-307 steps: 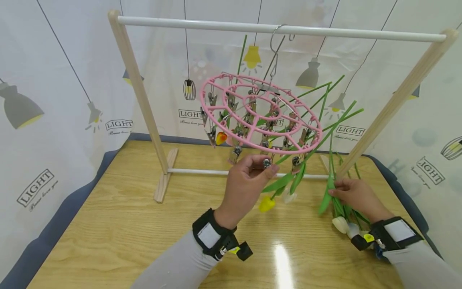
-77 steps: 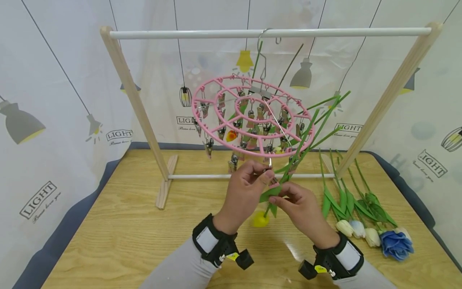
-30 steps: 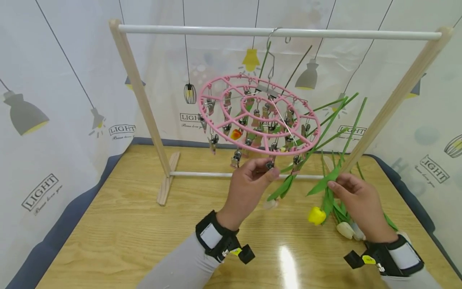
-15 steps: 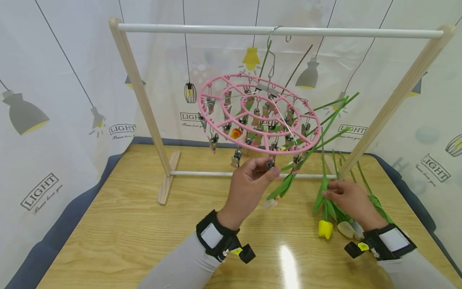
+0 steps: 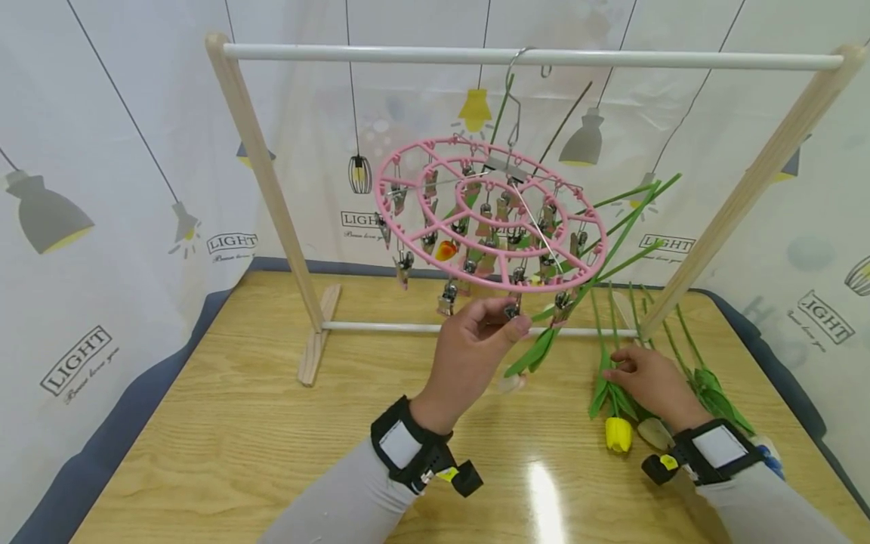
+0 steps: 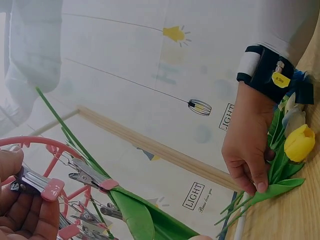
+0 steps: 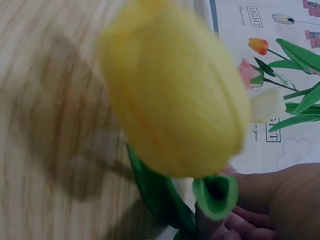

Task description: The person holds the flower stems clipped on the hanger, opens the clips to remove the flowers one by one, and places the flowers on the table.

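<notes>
My left hand (image 5: 465, 347) pinches a metal clip (image 6: 36, 181) with pink tips, hanging from the front rim of a round pink clip hanger (image 5: 476, 281). In the left wrist view that clip has no flower in it. To the right, my right hand (image 5: 655, 384) holds a yellow tulip (image 5: 618, 435) by its green stem and leaves, low over the table beside other flowers. The bloom fills much of the right wrist view. A neighbouring clip (image 5: 562, 302) grips a leafy stem whose pale bloom (image 5: 513, 383) hangs down. An orange tulip (image 5: 446, 250) hangs farther back.
The hanger hooks over the white top bar (image 5: 381, 54) of a wooden-legged rack. Several green stems stick out past its right side. White tulips (image 5: 654, 434) and a blue flower (image 5: 770, 457) lie on the wooden table (image 5: 258, 446) at the right, partly behind my right hand.
The yellow tulip, under the front clip with both hands 2.6 s ago, has moved right and down to the table flowers in my right hand. My left hand stays at the clip.
</notes>
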Action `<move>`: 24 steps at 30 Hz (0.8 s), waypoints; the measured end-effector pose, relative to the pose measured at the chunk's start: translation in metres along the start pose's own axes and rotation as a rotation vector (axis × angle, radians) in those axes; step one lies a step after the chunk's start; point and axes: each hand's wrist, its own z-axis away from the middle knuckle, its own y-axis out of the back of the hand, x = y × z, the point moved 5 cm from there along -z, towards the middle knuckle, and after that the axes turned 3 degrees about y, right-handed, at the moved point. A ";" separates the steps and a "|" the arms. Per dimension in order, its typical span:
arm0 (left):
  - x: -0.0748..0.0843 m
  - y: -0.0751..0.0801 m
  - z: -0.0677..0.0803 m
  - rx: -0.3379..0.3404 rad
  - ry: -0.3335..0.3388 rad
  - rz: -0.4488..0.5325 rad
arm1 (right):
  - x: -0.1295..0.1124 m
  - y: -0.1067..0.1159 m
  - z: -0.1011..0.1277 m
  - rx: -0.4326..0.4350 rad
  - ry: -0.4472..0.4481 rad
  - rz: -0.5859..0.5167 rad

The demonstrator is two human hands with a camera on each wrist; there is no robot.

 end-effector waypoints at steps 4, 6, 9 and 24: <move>-0.001 0.000 -0.001 -0.005 -0.004 -0.005 | 0.000 -0.003 -0.002 -0.005 -0.005 0.025; -0.002 0.000 -0.001 -0.005 -0.004 -0.009 | 0.000 -0.004 -0.002 -0.010 -0.009 0.039; -0.002 0.000 -0.002 -0.001 -0.004 -0.010 | -0.001 -0.004 -0.002 -0.023 -0.018 0.060; -0.002 0.002 -0.002 0.003 -0.012 -0.008 | -0.013 0.007 0.006 -0.001 0.022 0.093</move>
